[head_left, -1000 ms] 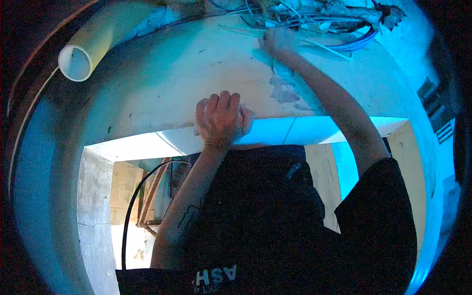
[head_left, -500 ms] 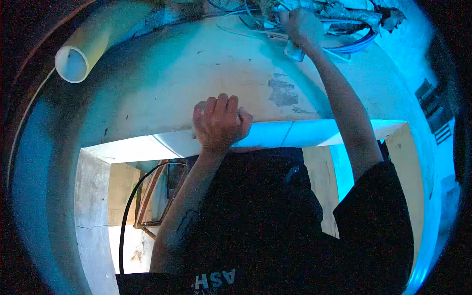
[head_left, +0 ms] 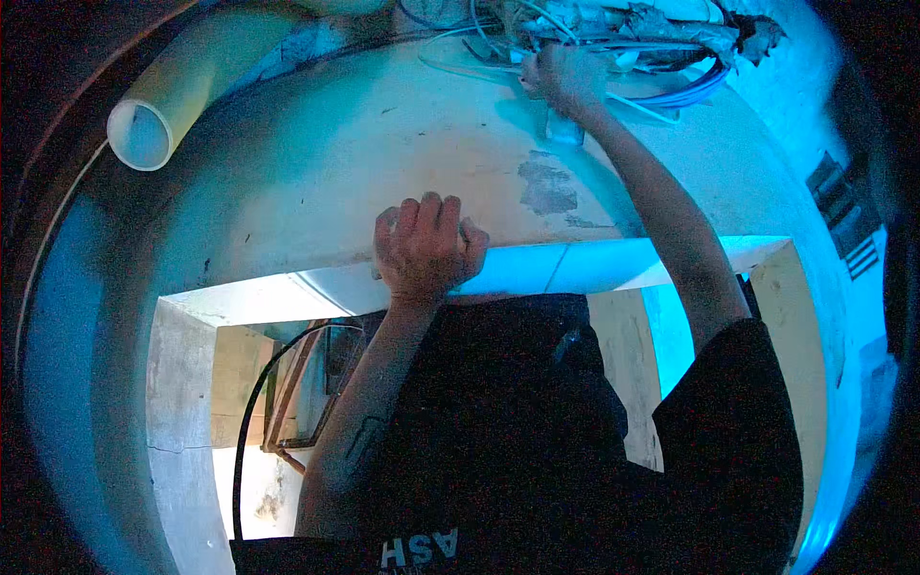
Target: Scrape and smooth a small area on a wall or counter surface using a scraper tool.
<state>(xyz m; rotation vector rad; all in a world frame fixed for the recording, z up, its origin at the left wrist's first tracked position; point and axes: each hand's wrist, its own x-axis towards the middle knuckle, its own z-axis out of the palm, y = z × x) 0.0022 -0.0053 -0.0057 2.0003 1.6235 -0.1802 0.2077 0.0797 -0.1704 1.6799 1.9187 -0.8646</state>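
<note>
Blue cables (head_left: 695, 88): they loop in a tangle with paler wires just beyond and to the right of my right fingers, at the far side of the wall.
Right hand (head_left: 567, 81): my arm is stretched far forward, the wrist bent leftward into the near edge of the tangle; the hand is blurred, so I cannot tell whether its fingers are clenched on a wire or released.
Pale block (head_left: 565, 131): it shows just below my right fingers, too dim for me to say whether I grasp it.
Left hand (head_left: 428, 247): knuckles forward, fingers curled tightly in at the wall's near edge, nearer my body than the right; whether they close around anything I cannot see.
Pale wall (head_left: 335, 163): it spreads ahead of my left fingers, scuffed, washed in blue light.
Grey patch (head_left: 549, 189): a worn spot between my two hands, to the right of my left fingers.
White ledge (head_left: 522, 270): it runs beneath and to both sides of my left fingers, along the opening.
Yellowish pipe (head_left: 206, 72): open end toward me, well to the left of both hands.
Black hose (head_left: 251, 402): it arches behind my left fingers, beside a brown frame (head_left: 292, 388).
Black shirt (head_left: 537, 431): my own, behind my left fingers, hiding much of the opening.
</note>
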